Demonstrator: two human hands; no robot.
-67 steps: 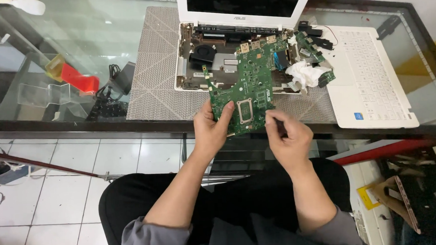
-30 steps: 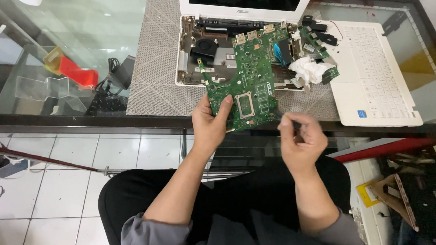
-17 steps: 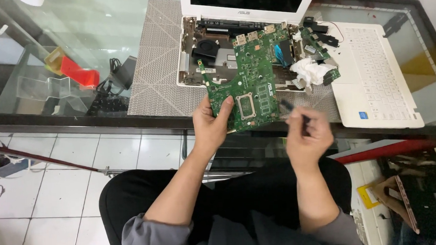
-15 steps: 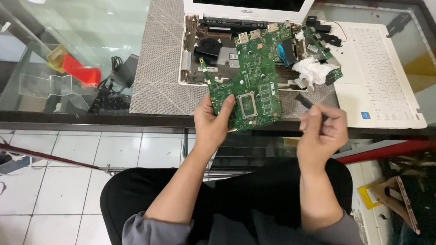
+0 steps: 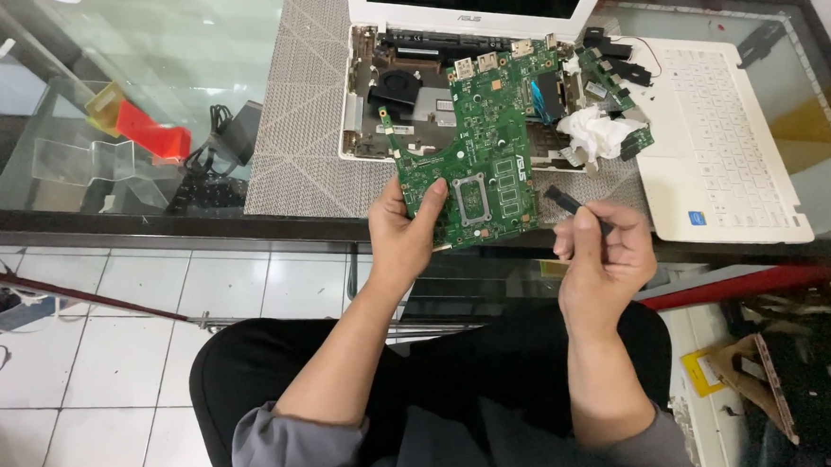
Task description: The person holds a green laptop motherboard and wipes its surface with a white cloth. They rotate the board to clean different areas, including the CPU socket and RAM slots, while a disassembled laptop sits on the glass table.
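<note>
green motherboard (image 5: 483, 154) long axis away, left hand (image 5: 406, 236) grip

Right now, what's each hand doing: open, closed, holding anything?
Left hand: closed on the lower left corner of the green rectangular circuit board.
Right hand: closed around a small black flat-tipped tool.
</note>
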